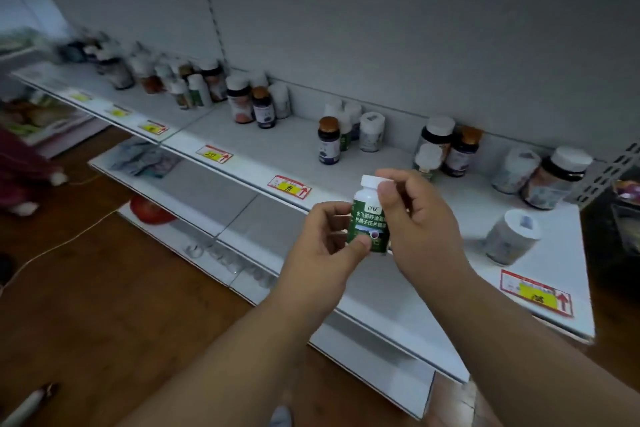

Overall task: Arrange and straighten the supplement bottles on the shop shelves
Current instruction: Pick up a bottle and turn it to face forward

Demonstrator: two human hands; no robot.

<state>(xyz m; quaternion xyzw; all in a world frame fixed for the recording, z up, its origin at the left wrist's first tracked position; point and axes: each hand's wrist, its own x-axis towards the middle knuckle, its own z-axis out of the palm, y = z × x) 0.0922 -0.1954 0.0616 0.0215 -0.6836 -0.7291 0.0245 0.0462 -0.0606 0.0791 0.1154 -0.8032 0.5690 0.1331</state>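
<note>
Bottle status: small green-labelled white plastic supplement bottle with a white screw cap (370,215) is off the shelf, held upright in the air in front of the white metal top shelf (304,156), just past its front lip. Long axis runs vertical, cap up, printed label toward the camera.

Left hand (323,246) pinches the lower body, thumb on the label front, fingers curled around the left side. Right hand (419,218) pinches near the cap, thumb at the cap's right edge and fingers curled over behind it. Both grips are closed on the bottle, neither hand spread.

Key relation: open shelf surface lies straight ahead of the bottle and slightly below it. The nearest standing group, a dark amber-capped bottle (328,140) with white ones behind it, sits further back on the shelf. A white cylindrical bottle with a pale label (512,239) sits tilted near the shelf's front edge, to the right of the held bottle, and looks unstraightened.

Judgement: the hands are about equally near the shelf; the placing move is forward and down, axis kept vertical, label front.
</note>
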